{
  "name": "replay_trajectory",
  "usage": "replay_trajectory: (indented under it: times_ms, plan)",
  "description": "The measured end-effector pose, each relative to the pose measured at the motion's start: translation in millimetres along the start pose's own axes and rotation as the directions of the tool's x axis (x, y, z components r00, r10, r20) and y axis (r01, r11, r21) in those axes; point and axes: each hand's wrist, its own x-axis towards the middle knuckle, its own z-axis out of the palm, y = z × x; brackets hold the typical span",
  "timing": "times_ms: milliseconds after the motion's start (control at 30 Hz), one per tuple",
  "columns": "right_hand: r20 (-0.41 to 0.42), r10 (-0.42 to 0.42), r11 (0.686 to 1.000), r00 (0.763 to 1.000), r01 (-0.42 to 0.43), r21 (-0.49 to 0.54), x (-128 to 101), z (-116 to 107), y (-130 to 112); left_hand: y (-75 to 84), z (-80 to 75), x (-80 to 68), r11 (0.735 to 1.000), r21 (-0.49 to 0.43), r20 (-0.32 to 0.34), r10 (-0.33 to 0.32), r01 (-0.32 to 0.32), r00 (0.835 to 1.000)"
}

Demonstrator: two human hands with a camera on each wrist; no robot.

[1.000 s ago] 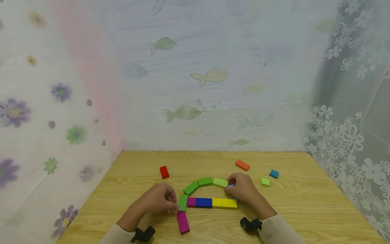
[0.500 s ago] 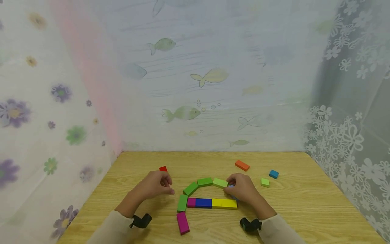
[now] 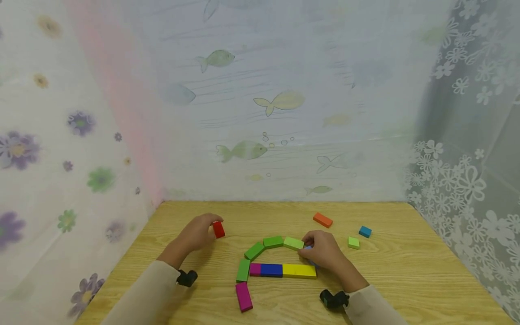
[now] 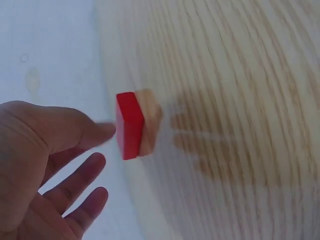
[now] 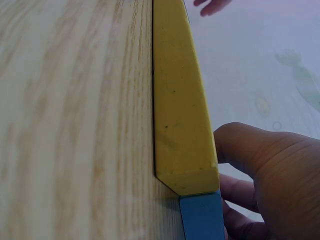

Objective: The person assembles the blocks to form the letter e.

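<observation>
In the head view my left hand point(image 3: 197, 231) is at a red block point(image 3: 219, 229), its index finger over the far end. The left wrist view shows the thumb of my left hand point(image 4: 55, 132) right at the side of the red block point(image 4: 130, 125), other fingers spread below. My right hand point(image 3: 324, 249) pinches a light blue block point(image 3: 310, 256), mostly hidden under it. That block point(image 5: 202, 215) lies against the end of a yellow block point(image 5: 182, 100) in the right wrist view. A light green block point(image 3: 294, 243) is at my right fingertips.
Green blocks point(image 3: 254, 251) curve from the light green one toward a magenta block point(image 3: 244, 297) in front. Inside the curve lies a row with a dark blue block point(image 3: 271, 270). Orange point(image 3: 322, 220), blue point(image 3: 365, 232) and lime point(image 3: 354, 243) blocks lie back right on the wooden table point(image 3: 406, 280).
My left hand has left the near end of the green curve and moved back and left to the red block. The right hand has stayed on the light blue block.
</observation>
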Motion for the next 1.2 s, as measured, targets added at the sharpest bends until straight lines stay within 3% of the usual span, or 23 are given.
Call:
replay_trajectory:
  times_ms: [300,667,1033,1200]
  plan:
    - [0.000,0.000,1.000,1.000,0.000,-0.005,0.4,0.9,0.2,-17.5,13.8,13.1,0.989,0.118,0.036,0.080,-0.083,0.996]
    - [0.000,-0.020,1.000,1.000,0.020,-0.021,2.3,1.3,0.2,-17.2,16.9,20.3,0.993,0.109,0.084,0.041,-0.051,0.996]
    - [0.002,-0.001,1.000,1.000,0.001,-0.019,2.1,0.7,1.5,-15.3,17.4,23.4,0.995,0.057,0.062,0.077,-0.081,0.995]
    - [0.003,-0.009,1.000,1.000,0.009,-0.020,2.1,0.9,1.9,-20.0,19.4,22.6,0.998,0.039,0.064,0.051,-0.053,0.997]
